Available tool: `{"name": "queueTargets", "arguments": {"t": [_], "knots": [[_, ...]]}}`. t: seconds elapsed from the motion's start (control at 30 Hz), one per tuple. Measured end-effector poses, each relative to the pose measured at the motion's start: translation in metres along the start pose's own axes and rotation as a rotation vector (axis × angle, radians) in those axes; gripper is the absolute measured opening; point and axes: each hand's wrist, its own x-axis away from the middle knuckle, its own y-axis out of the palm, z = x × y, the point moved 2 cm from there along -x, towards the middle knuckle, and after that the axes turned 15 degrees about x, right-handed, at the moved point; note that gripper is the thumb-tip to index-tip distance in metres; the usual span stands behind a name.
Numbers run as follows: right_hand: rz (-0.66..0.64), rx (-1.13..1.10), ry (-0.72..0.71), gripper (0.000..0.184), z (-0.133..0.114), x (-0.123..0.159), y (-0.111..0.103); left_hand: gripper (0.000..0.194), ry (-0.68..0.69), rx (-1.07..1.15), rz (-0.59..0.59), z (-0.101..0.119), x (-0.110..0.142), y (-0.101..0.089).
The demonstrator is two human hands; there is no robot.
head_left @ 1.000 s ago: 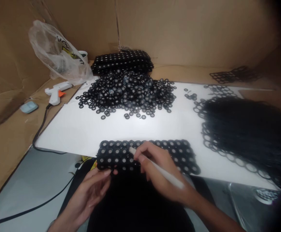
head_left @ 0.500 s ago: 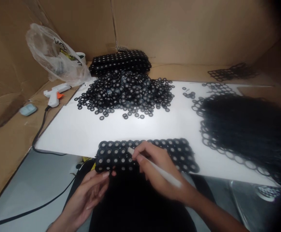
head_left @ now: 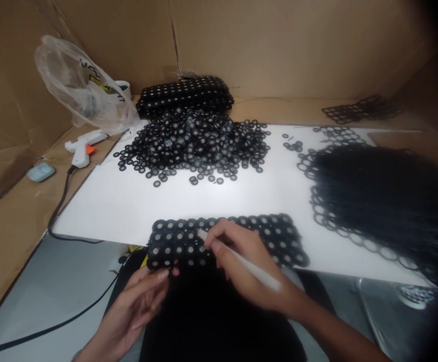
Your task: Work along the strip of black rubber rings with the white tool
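The white flat worktop [head_left: 275, 186] holds a big heap of thin black ring nets [head_left: 385, 201] at its right edge. A pile of small black rings with pale middles [head_left: 196, 146] sits near the far edge. The black mat with rows of pale dots [head_left: 170, 236] lies along the near edge, poking out a bit. The right hand [head_left: 245, 256] has a narrow grip around a thin white stick [head_left: 256, 271], its tip over the mat. The left hand [head_left: 136, 296] is curled at the mat's near-left corner; I cannot tell if its grip is closed.
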Motion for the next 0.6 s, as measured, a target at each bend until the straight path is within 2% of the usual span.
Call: {"name": "queueTargets", "arguments": {"t": [0.6], "knots": [[-0.009, 0.002, 0.015, 0.018, 0.0006, 0.0004, 0.0006, 0.046, 0.026, -0.001, 0.015, -0.0023, 0.0041, -0.0077]]}}
